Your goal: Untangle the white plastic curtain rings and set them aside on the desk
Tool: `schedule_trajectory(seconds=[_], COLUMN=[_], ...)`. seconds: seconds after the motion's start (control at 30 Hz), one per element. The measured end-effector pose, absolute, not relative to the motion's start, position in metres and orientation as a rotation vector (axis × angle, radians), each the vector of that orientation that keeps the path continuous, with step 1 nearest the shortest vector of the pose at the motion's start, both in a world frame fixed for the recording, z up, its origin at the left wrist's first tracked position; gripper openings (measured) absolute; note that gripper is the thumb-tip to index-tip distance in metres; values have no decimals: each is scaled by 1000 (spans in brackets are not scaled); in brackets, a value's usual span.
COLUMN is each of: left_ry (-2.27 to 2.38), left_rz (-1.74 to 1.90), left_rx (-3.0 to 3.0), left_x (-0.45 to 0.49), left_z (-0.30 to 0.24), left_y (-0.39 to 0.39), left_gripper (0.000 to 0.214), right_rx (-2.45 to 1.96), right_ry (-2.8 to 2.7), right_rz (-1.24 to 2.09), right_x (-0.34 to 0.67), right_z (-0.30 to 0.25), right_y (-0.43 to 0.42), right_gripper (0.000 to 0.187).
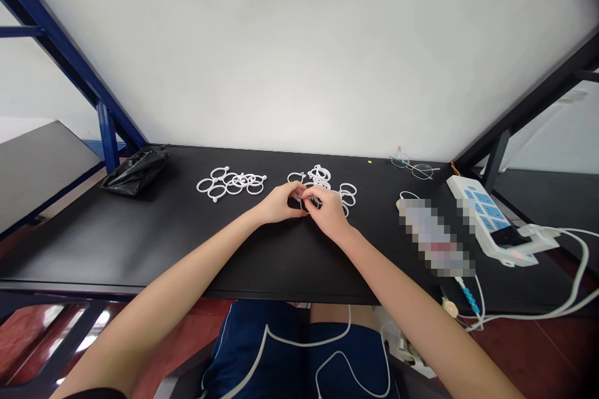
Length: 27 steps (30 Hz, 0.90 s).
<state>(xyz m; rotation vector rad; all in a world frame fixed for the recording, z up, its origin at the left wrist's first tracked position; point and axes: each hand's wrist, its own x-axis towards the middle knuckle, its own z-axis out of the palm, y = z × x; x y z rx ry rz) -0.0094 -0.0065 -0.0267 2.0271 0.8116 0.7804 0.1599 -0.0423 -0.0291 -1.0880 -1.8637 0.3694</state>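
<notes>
My left hand (279, 204) and my right hand (326, 207) meet over the middle of the black table. The fingertips of both pinch a thin white ring (302, 203), mostly hidden behind the fingers. Just beyond and beside my hands lies a loose pile of white plastic rings (320, 173), some partly covered by my right hand. More white rings (347, 189) show to the right of it. On the left, a separate cluster of white rings (234, 184) with small round knobs lies flat and overlapping.
A crumpled black plastic bag (135, 171) lies at the far left of the black table (140, 237). Eyeglasses (422, 171) rest at the back right. Nearer are a blurred-out phone (435, 237) on a cable and a white power strip (486, 215). White cables cross my lap.
</notes>
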Motion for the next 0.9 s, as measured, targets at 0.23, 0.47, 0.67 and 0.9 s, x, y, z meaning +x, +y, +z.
schedule_trajectory(seconds=[0.23,0.47,0.67,0.9], left_ry=[791,840,882,856], left_rz=[836,877,937,1035], left_rx=[1846,1715,1625,1586], left_x=[-10,-8,-6,-7], left_z=[-32,-34,-33,-32], left_y=[-1,1,0,1], left_gripper=[34,33,32,26], right_rx=[-1074,-1086,-1065,-1115], right_ry=[-1854,-1853,-1835,-1813], right_rz=[336,301,286,316], right_x=[160,161,162,163], right_z=[-28,-28,-29,-29], right_y=[-42,-42,-41,-41], right_gripper=[18,19,19,15])
